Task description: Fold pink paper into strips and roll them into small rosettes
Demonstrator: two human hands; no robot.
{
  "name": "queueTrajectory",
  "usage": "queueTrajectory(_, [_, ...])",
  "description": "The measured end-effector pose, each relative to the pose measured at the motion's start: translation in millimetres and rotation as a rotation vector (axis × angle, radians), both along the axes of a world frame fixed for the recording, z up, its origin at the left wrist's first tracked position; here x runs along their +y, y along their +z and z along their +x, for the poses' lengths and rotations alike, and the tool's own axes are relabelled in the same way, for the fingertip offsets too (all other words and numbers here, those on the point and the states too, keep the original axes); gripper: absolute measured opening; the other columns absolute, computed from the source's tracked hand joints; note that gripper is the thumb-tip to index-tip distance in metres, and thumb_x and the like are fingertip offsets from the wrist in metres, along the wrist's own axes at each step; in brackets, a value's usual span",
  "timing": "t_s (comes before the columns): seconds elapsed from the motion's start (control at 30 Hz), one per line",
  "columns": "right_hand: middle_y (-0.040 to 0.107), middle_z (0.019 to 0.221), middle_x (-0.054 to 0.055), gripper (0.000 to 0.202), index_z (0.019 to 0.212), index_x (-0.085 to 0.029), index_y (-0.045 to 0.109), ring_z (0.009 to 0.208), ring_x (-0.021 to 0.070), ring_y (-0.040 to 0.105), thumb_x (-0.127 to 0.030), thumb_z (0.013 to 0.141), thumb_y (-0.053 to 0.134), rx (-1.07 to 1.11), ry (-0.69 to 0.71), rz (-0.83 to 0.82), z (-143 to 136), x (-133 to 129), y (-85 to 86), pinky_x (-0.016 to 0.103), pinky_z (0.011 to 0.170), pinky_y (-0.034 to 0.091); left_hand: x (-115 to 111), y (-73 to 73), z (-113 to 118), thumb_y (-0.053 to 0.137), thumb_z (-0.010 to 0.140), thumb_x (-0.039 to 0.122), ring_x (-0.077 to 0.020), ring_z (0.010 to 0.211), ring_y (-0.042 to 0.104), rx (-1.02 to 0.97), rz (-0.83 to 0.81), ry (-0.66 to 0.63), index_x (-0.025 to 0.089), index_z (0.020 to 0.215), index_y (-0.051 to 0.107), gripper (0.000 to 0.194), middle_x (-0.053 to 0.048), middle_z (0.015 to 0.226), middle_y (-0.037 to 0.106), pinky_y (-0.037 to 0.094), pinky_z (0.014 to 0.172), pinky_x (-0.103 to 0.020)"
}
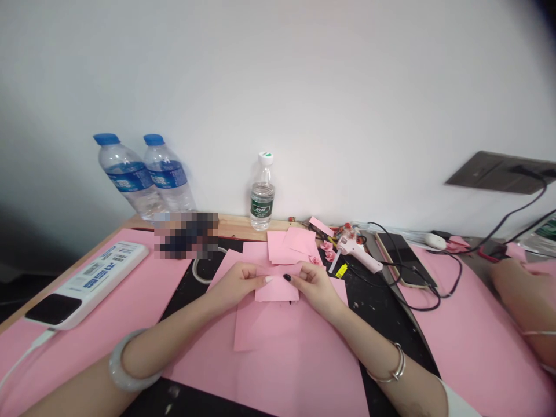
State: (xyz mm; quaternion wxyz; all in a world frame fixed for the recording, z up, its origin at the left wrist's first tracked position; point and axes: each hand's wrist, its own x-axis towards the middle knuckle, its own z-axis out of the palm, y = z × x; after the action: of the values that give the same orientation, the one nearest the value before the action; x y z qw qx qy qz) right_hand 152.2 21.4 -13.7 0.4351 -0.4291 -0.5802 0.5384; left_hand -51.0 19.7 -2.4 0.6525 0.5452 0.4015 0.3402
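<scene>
A small pink paper piece (277, 289) is held between my two hands above larger pink sheets (299, 370). My left hand (238, 284) pinches its left side, thumb on top. On the right side, my right hand (316, 285) pinches it in the same way, its dark-nailed thumb on the paper. Just beyond my hands lie loose pink squares (286, 246). Small folded pink paper roses (329, 253) rest to the right of the squares, beside a pale pink glue gun (359, 255).
Two blue-capped bottles (169, 174) and a smaller bottle (262, 202) stand by the wall. A white power bank (91, 284) lies left. A phone (402, 260) and black cables (460, 278) lie right. Another person's hand (516, 289) is at the far right.
</scene>
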Motion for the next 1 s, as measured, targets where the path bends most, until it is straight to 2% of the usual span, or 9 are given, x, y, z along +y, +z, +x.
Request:
queueTrajectory(0.1, [0.049, 0.047, -0.007, 0.013, 0.077, -0.018, 0.069, 0.042, 0.009, 0.042, -0.03, 0.073, 0.071, 0.054, 0.033, -0.045, 3.9, 1.7, -1.8, 0.021, 0.043, 0.036, 1.3, -2.1, -2.5, 0.07, 0.072, 0.026, -0.0223, 0.087, 0.067, -0.07, -0.048, 0.022, 0.019, 0.091, 0.077, 0.021, -0.006, 0.09, 0.076, 0.051, 0.076, -0.033])
queueTrajectory(0.17, [0.056, 0.053, -0.005, 0.013, 0.084, -0.019, 0.073, 0.045, 0.0093, 0.046, -0.025, 0.071, 0.071, 0.126, 0.059, -0.083, 5.7, 2.1, -1.9, 0.021, 0.046, 0.038, 1.9, -2.4, -3.2, 0.071, 0.068, 0.02, -0.0224, 0.087, 0.067, -0.144, -0.117, 0.041, 0.019, 0.091, 0.077, 0.024, -0.007, 0.095, 0.076, 0.053, 0.074, -0.033])
queueTrajectory(0.27, [0.068, 0.069, 0.001, 0.012, 0.079, -0.02, 0.075, 0.057, 0.0129, 0.058, -0.022, 0.068, 0.073, 0.274, 0.087, -0.15, 6.6, 1.5, -0.3, 0.024, 0.055, 0.047, 3.0, -1.3, -4.1, 0.066, 0.066, 0.02, -0.0221, 0.076, 0.068, -0.254, -0.252, 0.029, 0.017, 0.088, 0.077, 0.024, -0.008, 0.085, 0.075, 0.055, 0.068, -0.034])
queueTrajectory(0.37, [0.07, 0.068, 0.003, 0.009, 0.072, -0.02, 0.075, 0.055, 0.0146, 0.061, -0.028, 0.07, 0.072, 0.338, 0.11, -0.219, 6.0, 0.1, 2.8, 0.026, 0.053, 0.051, 4.3, -0.5, -5.2, 0.061, 0.064, 0.024, -0.0215, 0.067, 0.066, -0.342, -0.317, -0.005, 0.013, 0.083, 0.075, 0.026, -0.009, 0.077, 0.073, 0.055, 0.063, -0.034])
queueTrajectory(0.5, [0.069, 0.062, 0.002, 0.012, 0.07, -0.018, 0.075, 0.05, 0.0144, 0.06, -0.026, 0.071, 0.066, 0.341, 0.145, -0.248, 5.7, -0.9, 5.4, 0.026, 0.049, 0.052, 3.0, -0.8, -2.7, 0.063, 0.075, 0.034, -0.0174, 0.063, 0.065, -0.335, -0.268, -0.004, 0.012, 0.082, 0.07, 0.024, -0.007, 0.075, 0.07, 0.052, 0.056, -0.027])
queueTrajectory(0.63, [0.068, 0.06, 0.002, 0.017, 0.074, -0.016, 0.073, 0.05, 0.0143, 0.062, -0.032, 0.074, 0.067, 0.299, 0.152, -0.212, 5.0, 0.2, 0.7, 0.025, 0.049, 0.053, -1.1, -0.9, 3.1, 0.076, 0.072, 0.027, -0.0128, 0.057, 0.062, -0.24, -0.133, -0.039, 0.014, 0.088, 0.06, 0.026, -0.001, 0.068, 0.068, 0.047, 0.055, -0.022])
queueTrajectory(0.73, [0.067, 0.06, 0.0, 0.015, 0.08, -0.016, 0.071, 0.045, 0.0122, 0.06, -0.028, 0.071, 0.074, 0.169, 0.141, -0.159, 2.8, 1.3, -3.9, 0.023, 0.044, 0.052, -1.4, -2.7, 4.0, 0.075, 0.072, 0.027, -0.0166, 0.061, 0.066, -0.173, -0.096, -0.073, 0.015, 0.098, 0.055, 0.035, -0.004, 0.072, 0.072, 0.048, 0.058, -0.025])
queueTrajectory(0.83, [0.063, 0.057, -0.003, 0.019, 0.085, -0.017, 0.07, 0.04, 0.0111, 0.058, -0.026, 0.07, 0.075, 0.118, 0.137, -0.145, 0.7, 1.8, -4.6, 0.021, 0.038, 0.049, 1.0, -5.6, 2.3, 0.07, 0.077, 0.026, -0.0204, 0.072, 0.069, -0.121, -0.081, -0.109, 0.013, 0.106, 0.058, 0.034, -0.008, 0.081, 0.074, 0.049, 0.064, -0.028])
queueTrajectory(1.0, [0.063, 0.057, -0.004, 0.022, 0.089, -0.017, 0.068, 0.041, 0.0109, 0.058, -0.022, 0.068, 0.074, 0.107, 0.133, -0.16, -0.1, 1.8, -1.3, 0.021, 0.039, 0.047, 2.8, -8.7, 0.9, 0.065, 0.08, 0.022, -0.0187, 0.075, 0.068, -0.081, -0.028, -0.145, 0.012, 0.106, 0.068, 0.029, -0.009, 0.086, 0.074, 0.048, 0.066, -0.026])
